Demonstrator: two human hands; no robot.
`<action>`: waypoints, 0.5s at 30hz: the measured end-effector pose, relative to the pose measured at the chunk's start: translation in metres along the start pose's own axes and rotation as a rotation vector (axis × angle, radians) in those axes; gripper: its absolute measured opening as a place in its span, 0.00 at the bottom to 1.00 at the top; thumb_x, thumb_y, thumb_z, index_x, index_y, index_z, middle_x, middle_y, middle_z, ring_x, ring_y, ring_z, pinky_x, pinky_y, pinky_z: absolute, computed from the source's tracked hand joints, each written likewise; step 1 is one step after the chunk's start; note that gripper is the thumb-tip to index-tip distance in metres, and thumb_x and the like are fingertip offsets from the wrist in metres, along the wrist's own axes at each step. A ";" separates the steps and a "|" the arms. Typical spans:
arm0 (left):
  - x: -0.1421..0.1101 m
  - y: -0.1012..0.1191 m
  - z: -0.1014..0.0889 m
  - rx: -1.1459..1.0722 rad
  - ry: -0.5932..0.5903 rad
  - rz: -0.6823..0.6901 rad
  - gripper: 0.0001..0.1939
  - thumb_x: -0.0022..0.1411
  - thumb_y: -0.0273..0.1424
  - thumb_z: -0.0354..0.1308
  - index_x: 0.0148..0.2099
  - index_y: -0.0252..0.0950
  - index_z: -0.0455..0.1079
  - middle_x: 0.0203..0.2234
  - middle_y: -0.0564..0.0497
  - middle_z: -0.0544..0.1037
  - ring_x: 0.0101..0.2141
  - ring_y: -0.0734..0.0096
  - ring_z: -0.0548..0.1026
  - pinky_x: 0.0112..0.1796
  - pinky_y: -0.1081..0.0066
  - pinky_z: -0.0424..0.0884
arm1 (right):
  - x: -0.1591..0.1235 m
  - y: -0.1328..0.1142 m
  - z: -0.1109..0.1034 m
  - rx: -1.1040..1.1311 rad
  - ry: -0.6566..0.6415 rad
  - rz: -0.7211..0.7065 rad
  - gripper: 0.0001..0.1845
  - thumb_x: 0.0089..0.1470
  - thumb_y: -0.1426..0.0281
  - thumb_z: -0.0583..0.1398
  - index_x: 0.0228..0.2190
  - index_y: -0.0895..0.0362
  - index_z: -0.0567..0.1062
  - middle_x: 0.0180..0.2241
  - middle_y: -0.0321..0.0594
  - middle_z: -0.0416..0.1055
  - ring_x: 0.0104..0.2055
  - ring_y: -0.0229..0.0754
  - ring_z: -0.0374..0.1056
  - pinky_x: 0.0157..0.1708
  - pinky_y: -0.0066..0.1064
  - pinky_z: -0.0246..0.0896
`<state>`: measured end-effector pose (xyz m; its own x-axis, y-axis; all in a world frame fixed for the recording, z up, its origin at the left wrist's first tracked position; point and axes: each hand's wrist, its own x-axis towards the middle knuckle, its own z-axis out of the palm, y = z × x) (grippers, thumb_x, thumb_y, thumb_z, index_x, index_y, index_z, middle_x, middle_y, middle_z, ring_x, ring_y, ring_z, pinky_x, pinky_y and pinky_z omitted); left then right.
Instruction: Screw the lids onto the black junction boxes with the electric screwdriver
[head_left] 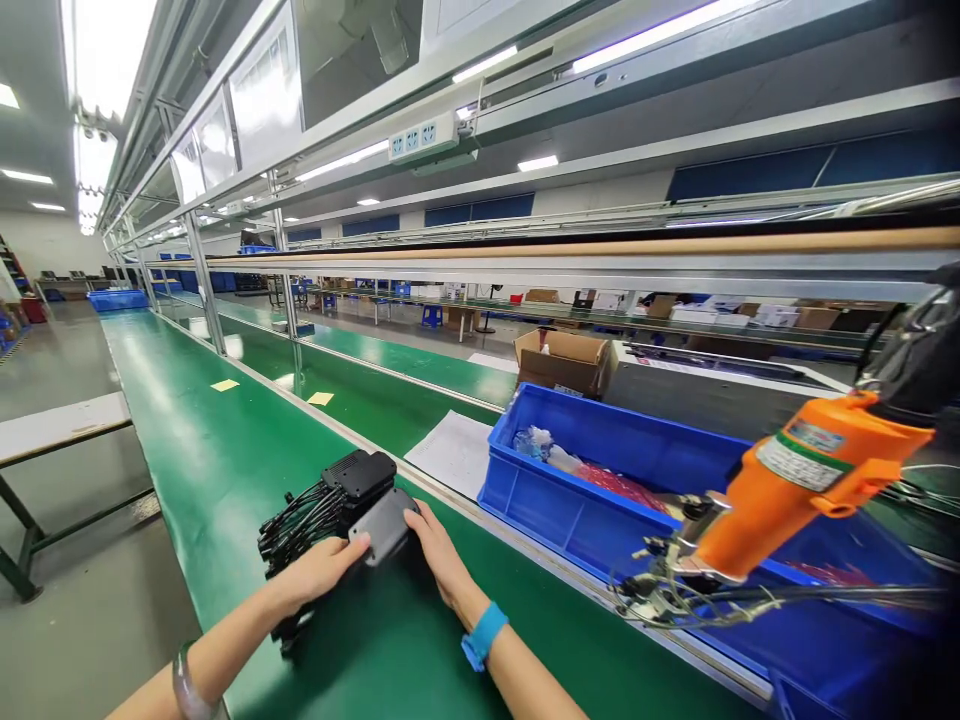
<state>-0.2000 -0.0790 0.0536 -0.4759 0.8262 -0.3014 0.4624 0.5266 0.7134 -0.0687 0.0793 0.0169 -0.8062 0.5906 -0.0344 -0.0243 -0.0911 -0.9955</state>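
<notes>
A flat grey rectangular housing with rounded corners is held between my two hands above the green bench. My left hand grips its near left edge, the thumb lying on top. On the far right edge, my right hand closes with its thumb on the upper face; the fingers underneath are hidden. Right behind the housing sits a black box, with a bundle of black cables spreading to the left. Some cable ends hang below my left wrist. Whether the grey housing touches the black box I cannot tell.
Blue bins holding bagged parts stand at the right. An orange power tool hangs in front of them. White paper and an open cardboard box lie beyond the rail. Yellow notes mark the green bench.
</notes>
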 end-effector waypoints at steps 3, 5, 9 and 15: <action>-0.010 0.007 0.027 -0.178 -0.115 0.081 0.50 0.51 0.60 0.54 0.62 0.24 0.62 0.55 0.37 0.71 0.51 0.52 0.71 0.52 0.64 0.67 | -0.043 0.002 -0.021 0.039 0.030 -0.029 0.30 0.53 0.52 0.56 0.55 0.52 0.66 0.57 0.44 0.66 0.58 0.51 0.62 0.61 0.45 0.52; -0.017 0.016 0.043 -0.193 -0.137 0.138 0.60 0.42 0.53 0.65 0.67 0.19 0.50 0.60 0.32 0.63 0.56 0.49 0.66 0.57 0.62 0.62 | -0.075 0.003 -0.043 0.038 0.036 -0.072 0.36 0.50 0.52 0.59 0.58 0.52 0.62 0.62 0.45 0.60 0.63 0.52 0.56 0.64 0.45 0.48; -0.032 0.036 0.076 0.042 -0.093 0.322 0.64 0.37 0.41 0.70 0.71 0.26 0.44 0.63 0.34 0.58 0.61 0.46 0.58 0.62 0.53 0.53 | -0.146 0.001 -0.087 -0.056 -0.058 -0.099 0.61 0.42 0.53 0.65 0.67 0.56 0.40 0.69 0.51 0.40 0.70 0.49 0.41 0.68 0.43 0.35; -0.052 0.041 0.126 0.448 -0.122 0.661 0.65 0.41 0.30 0.67 0.71 0.34 0.28 0.67 0.36 0.50 0.65 0.49 0.50 0.63 0.49 0.49 | -0.233 0.004 -0.109 -0.605 0.007 0.084 0.67 0.34 0.76 0.64 0.67 0.59 0.30 0.70 0.46 0.29 0.72 0.46 0.26 0.69 0.44 0.23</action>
<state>-0.0620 -0.0747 0.0189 0.0744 0.9972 0.0090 0.8879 -0.0703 0.4546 0.1832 0.0288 0.0114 -0.7868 0.6068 -0.1132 0.3808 0.3328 -0.8627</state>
